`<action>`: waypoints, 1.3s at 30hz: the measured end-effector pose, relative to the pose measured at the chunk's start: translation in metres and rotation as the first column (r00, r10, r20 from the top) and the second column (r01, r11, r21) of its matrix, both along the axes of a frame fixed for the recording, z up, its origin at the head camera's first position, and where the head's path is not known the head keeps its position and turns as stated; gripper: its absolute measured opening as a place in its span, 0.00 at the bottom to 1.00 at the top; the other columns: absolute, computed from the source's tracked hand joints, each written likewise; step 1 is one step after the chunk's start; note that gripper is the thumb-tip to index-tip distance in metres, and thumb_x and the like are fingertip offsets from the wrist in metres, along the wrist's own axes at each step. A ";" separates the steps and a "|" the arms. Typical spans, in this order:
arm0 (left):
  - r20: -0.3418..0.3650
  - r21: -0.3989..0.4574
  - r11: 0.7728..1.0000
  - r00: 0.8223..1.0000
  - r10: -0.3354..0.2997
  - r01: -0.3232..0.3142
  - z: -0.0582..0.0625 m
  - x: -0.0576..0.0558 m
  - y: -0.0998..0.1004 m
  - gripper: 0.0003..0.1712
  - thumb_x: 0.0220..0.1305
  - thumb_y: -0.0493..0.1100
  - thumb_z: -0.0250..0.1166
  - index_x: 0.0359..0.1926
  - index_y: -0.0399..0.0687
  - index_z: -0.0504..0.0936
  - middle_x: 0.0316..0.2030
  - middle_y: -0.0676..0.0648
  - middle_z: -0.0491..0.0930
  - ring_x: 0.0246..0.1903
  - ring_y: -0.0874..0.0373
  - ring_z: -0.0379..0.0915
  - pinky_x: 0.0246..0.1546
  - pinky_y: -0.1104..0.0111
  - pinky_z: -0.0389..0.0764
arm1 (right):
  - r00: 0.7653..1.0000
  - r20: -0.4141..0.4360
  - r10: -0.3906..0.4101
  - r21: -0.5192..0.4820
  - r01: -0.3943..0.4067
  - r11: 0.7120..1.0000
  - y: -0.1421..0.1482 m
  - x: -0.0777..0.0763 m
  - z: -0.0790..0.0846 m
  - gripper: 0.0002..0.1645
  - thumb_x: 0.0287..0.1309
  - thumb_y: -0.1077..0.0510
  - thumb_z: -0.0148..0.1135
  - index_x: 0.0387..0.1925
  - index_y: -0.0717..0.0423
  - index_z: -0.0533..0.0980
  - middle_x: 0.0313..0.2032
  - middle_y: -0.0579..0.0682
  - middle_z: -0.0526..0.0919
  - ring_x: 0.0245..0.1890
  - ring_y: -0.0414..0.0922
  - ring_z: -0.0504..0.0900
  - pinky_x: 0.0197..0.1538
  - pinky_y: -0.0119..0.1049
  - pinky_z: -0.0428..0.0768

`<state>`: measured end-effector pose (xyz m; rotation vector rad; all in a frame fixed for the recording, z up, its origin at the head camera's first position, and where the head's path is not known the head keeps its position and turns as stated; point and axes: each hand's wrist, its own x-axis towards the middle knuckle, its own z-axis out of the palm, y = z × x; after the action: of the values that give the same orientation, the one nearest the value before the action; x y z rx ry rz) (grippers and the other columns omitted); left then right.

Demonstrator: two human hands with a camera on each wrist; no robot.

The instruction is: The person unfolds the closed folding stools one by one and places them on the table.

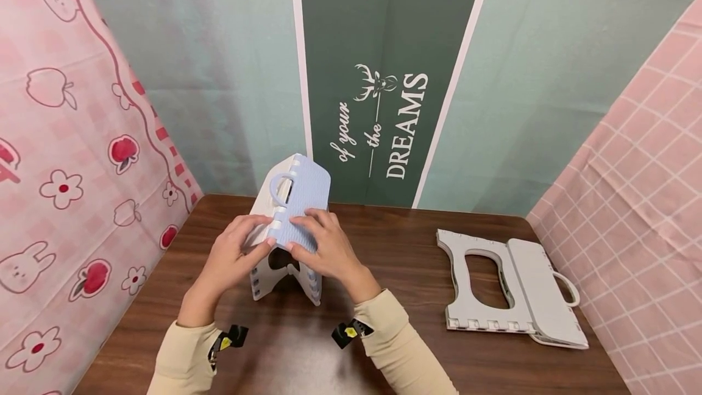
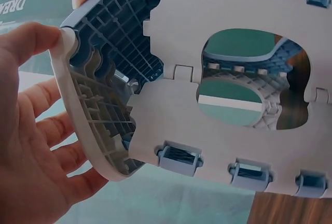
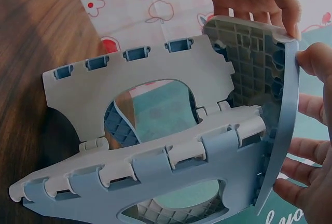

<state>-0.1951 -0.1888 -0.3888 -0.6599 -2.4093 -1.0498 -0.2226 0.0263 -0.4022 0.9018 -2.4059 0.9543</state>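
Note:
A white-and-blue folding step stool [image 1: 307, 191] stands half folded on the table, its top bent along the hinged middle into a ridge. It has a pale blue loop handle [image 1: 276, 191]. My left hand [image 1: 233, 252] rests on the white half, thumb by the near end of the ridge. My right hand [image 1: 329, 249] lies against the blue half [image 3: 280, 146], its thumb also close to the ridge's near end. In the left wrist view, the ribbed underside [image 2: 98, 115] and the hinged white end panel [image 2: 176, 42] show, while the left fingertips are partly hidden behind the white rim.
A second folding stool [image 1: 523, 316], white and folded flat, lies on the right of the brown wooden table [image 1: 395, 261]. Patterned cloths hang at the left, back and right of the table. Black straps [image 1: 236, 335] sit at both wrists.

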 end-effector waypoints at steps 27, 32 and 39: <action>0.027 -0.126 0.992 0.999 -0.021 0.024 0.007 -0.003 -0.005 0.20 0.57 0.45 0.64 0.51 0.46 0.77 0.48 0.45 0.75 0.42 0.51 0.70 0.39 0.52 0.72 | 0.999 -0.044 -0.021 0.090 0.025 0.996 0.002 -0.003 0.006 0.26 0.49 0.42 0.64 0.49 0.48 0.79 0.49 0.55 0.73 0.46 0.51 0.69 0.43 0.41 0.73; 0.060 -0.138 0.990 0.998 -0.034 0.042 0.010 -0.003 -0.005 0.19 0.58 0.45 0.63 0.51 0.47 0.77 0.49 0.45 0.74 0.43 0.51 0.70 0.40 0.52 0.71 | 0.999 -0.035 -0.019 0.121 0.024 0.992 0.003 -0.003 0.009 0.26 0.49 0.42 0.63 0.49 0.48 0.79 0.49 0.55 0.73 0.46 0.51 0.69 0.44 0.42 0.72; 0.090 -0.169 0.984 0.995 -0.030 0.045 0.010 -0.004 -0.005 0.20 0.58 0.46 0.63 0.52 0.47 0.77 0.50 0.44 0.74 0.46 0.49 0.69 0.42 0.50 0.71 | 1.000 -0.021 -0.023 0.156 0.026 0.987 0.004 -0.004 0.011 0.26 0.49 0.41 0.63 0.49 0.48 0.79 0.48 0.54 0.73 0.46 0.51 0.69 0.44 0.42 0.72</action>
<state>-0.1991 -0.1941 -0.3786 -0.7340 -2.5940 -0.9102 -0.2270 0.0299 -0.3909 0.9285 -2.4972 0.7527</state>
